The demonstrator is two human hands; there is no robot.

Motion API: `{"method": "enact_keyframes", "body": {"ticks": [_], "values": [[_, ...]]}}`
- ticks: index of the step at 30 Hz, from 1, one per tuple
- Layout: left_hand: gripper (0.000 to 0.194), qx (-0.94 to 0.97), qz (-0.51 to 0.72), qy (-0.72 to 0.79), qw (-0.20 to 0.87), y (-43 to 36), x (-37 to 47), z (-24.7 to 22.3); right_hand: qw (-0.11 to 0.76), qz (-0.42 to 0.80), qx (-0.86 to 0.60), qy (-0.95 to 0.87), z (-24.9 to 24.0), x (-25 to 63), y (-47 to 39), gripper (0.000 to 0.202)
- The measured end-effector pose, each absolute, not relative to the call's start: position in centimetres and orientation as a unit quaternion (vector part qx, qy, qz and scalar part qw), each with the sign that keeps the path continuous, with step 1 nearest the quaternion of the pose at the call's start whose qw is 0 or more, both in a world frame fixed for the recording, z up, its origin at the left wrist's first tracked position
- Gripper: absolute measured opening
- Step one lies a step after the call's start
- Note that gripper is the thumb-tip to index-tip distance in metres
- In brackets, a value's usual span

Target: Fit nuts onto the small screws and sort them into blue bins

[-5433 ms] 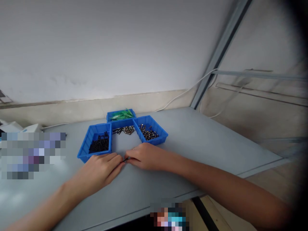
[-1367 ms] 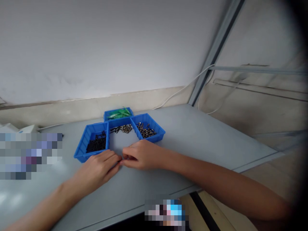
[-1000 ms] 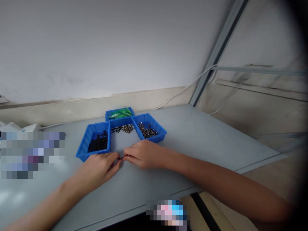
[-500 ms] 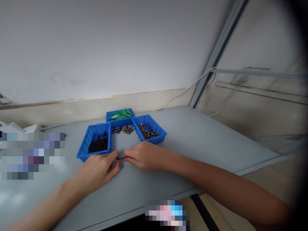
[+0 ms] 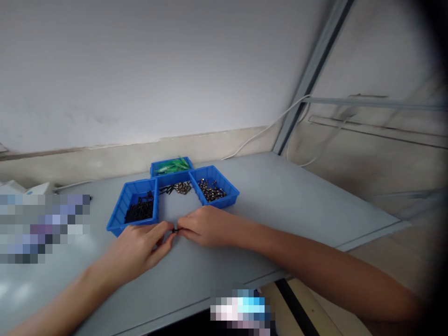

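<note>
My left hand (image 5: 147, 242) and my right hand (image 5: 205, 227) meet over the grey table, fingertips almost touching. Between them is a small, thin black part (image 5: 175, 230), pinched from both sides; its exact kind is too small to make out. Just beyond my left hand stands a blue bin (image 5: 115, 205) with many small black pieces (image 5: 140, 210). Past my right hand, another blue bin (image 5: 227, 201) holds small shiny metal pieces (image 5: 212, 190). Black and metal pieces (image 5: 180, 187) lie loose on the table between the bins.
A third blue bin (image 5: 168, 178) with green pieces (image 5: 173, 165) stands at the back by the wall. A white cable (image 5: 257, 135) runs up to a grey metal post (image 5: 297, 107). White objects (image 5: 38, 188) and a blurred patch lie at the left.
My fingertips have come closer together along the black part, so less of it shows between them. The whole view has shifted slightly.
</note>
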State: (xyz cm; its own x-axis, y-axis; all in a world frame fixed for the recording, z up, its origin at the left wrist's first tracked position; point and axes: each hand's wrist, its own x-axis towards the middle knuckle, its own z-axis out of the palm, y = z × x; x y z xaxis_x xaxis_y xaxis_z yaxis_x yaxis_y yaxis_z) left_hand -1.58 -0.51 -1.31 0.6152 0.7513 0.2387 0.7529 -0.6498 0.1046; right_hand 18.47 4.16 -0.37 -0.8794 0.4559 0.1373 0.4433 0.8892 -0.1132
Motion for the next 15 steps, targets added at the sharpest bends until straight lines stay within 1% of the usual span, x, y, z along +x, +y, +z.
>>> {"method": "enact_keyframes", "body": {"ticks": [3,5,10,15], "values": [[0.022,-0.913,-0.152,-0.378,0.017,-0.66,-1.53,-1.35,0.071,0.035,-0.218,-0.973,-0.45,18.38,4.11,0.019],[0.023,-0.915,-0.144,-0.377,0.024,-0.67,-1.53,-1.42,0.062,0.034,-0.219,-0.973,-0.46,18.4,4.14,0.02],[0.022,-0.897,-0.069,-0.435,0.042,-0.4,-1.52,-1.53,0.07,0.048,-0.242,-0.966,-0.33,18.72,4.39,0.02],[0.02,-0.89,-0.009,-0.453,0.053,-0.16,-1.44,-1.7,0.096,0.048,-0.215,-0.971,-0.46,18.8,4.44,0.021]]}}
